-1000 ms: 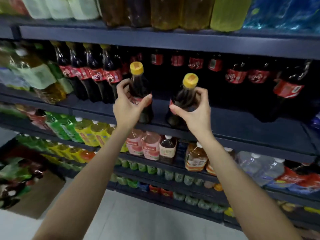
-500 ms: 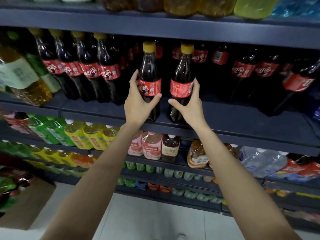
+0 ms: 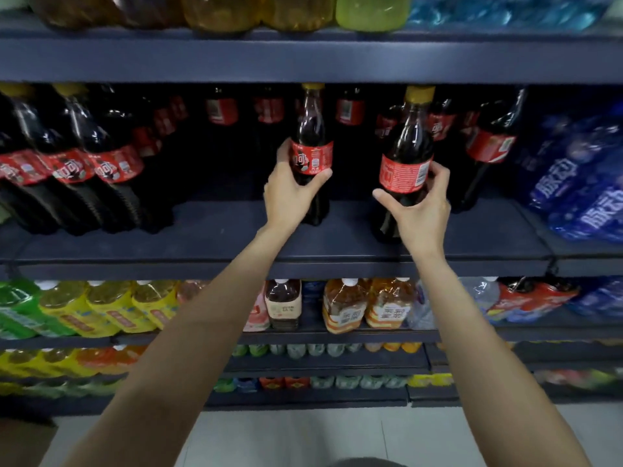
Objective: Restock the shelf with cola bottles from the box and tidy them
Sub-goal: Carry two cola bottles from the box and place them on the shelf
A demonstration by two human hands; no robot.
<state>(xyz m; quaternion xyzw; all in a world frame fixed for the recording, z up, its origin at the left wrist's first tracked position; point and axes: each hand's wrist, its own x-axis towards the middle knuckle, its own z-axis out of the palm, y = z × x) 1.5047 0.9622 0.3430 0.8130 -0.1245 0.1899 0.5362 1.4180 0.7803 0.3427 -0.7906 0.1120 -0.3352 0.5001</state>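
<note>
Both arms are bare from the bottom of the frame up to the wrists, with no sleeve, cuff, watch or band showing on either. The left hand (image 3: 289,189) and the right hand (image 3: 422,210) are gloveless, and the fingers (image 3: 438,171) carry no rings. The nails look short and plain. At the bottom centre, a dark grey rounded patch of clothing (image 3: 367,462) peeks into view.

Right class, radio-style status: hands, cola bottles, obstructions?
Left hand gripping left cola bottle. Right hand gripping right cola bottle. Both on shelf. Nothing blocking.
</note>
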